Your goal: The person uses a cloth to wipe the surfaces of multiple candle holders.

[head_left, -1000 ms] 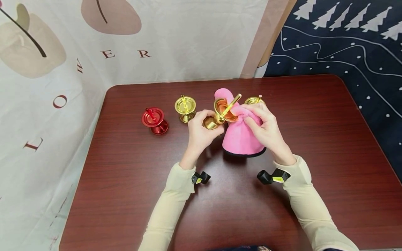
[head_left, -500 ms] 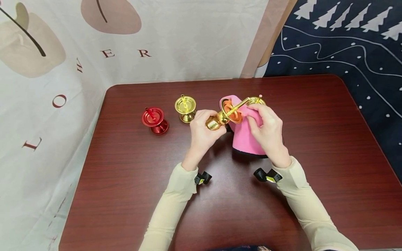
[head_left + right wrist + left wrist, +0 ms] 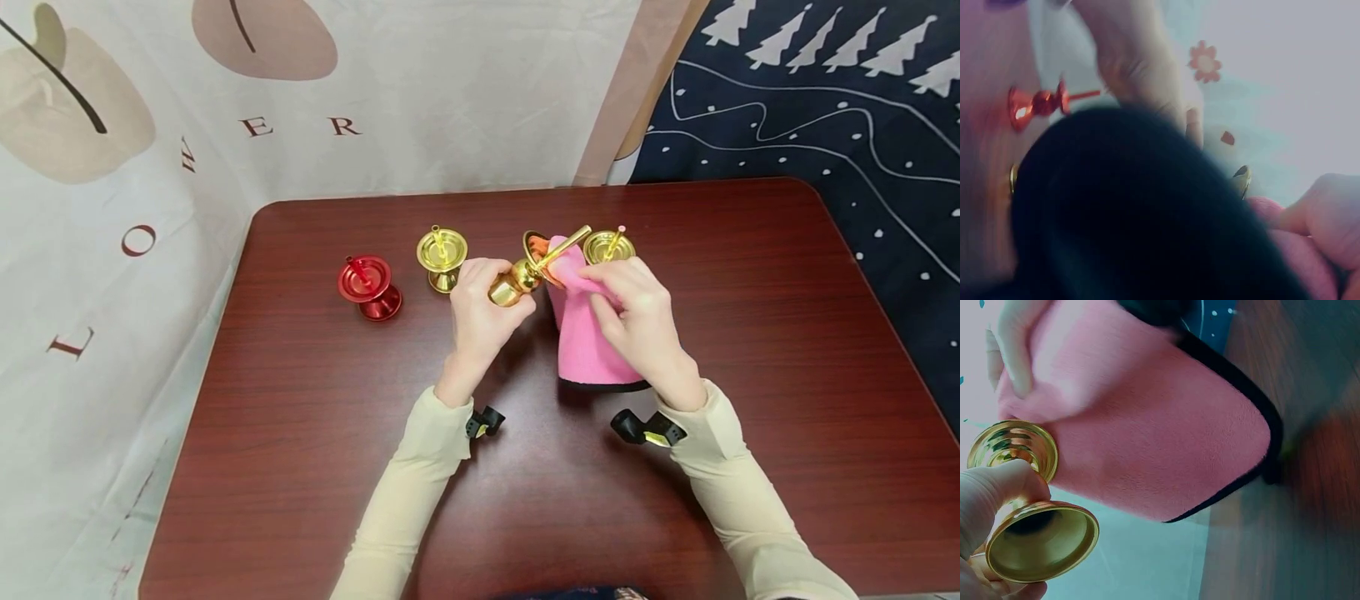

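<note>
My left hand (image 3: 480, 321) grips a gold candle holder (image 3: 506, 289) by its lower part, tilted with its dish toward the right and a thin tube sticking out past it. In the left wrist view the flared base (image 3: 1044, 544) faces the camera. My right hand (image 3: 641, 333) pinches a pink cloth (image 3: 592, 354) with black edging against the inside of the dish. The rest of the cloth hangs down below the fingers. A large dark, blurred shape (image 3: 1141, 212) covers much of the right wrist view.
A red candle holder (image 3: 366, 282) stands at the left of the brown table (image 3: 300, 467). Behind my left hand is a gold one (image 3: 442, 252), and another gold one (image 3: 609, 247) stands behind my right hand. Printed curtains (image 3: 465, 100) hang past the table's back edge.
The cloth's upper end, first sticking out beyond the dish, has drawn in toward the right hand. The right hand shifts about the dish with the cloth; the left hand keeps its grip.
</note>
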A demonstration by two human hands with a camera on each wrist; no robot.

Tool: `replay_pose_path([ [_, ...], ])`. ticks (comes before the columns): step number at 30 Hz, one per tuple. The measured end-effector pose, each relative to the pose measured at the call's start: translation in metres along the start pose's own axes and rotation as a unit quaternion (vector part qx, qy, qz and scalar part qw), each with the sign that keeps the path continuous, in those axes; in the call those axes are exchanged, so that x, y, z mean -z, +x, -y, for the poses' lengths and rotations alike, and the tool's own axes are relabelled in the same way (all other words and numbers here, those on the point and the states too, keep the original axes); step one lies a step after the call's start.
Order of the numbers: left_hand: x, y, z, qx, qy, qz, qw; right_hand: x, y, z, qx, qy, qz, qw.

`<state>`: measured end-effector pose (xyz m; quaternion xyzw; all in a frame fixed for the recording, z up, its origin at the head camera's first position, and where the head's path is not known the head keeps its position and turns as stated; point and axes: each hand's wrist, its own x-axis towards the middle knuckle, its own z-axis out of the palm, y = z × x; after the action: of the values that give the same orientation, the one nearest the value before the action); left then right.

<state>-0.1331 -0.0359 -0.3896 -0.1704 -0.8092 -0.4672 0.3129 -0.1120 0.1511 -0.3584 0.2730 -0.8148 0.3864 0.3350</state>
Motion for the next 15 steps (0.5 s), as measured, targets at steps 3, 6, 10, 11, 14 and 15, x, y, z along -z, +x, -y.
replay_pose_path([
  [3,0.0001,0.0003,0.0005,-0.002,0.002,0.001,1.0,0.0021,-0.0001,0.0005,-0.035,0.005,-0.007,0.999],
  [6,-0.0013,-0.0001,0.0011,-0.005,-0.008,-0.001,1.0,0.0014,-0.0008,0.0003,-0.047,-0.024,0.003,0.999],
  [10,-0.0043,-0.001,0.0013,-0.017,-0.023,-0.005,0.9996,-0.0001,-0.0019,0.0005,-0.043,-0.052,0.027,0.997],
  [11,-0.0049,-0.0012,0.0012,-0.02,-0.022,-0.006,0.9995,-0.0001,-0.0021,0.001,-0.043,-0.056,0.032,0.997],
  [14,-0.0056,-0.0015,0.0006,-0.031,-0.01,-0.008,0.9995,0.0017,-0.0021,0.0047,-0.05,-0.05,0.051,0.996],
  [15,-0.0052,-0.0016,0.0002,-0.034,-0.002,-0.008,0.9994,0.0024,-0.0019,0.0065,-0.054,-0.042,0.058,0.996],
])
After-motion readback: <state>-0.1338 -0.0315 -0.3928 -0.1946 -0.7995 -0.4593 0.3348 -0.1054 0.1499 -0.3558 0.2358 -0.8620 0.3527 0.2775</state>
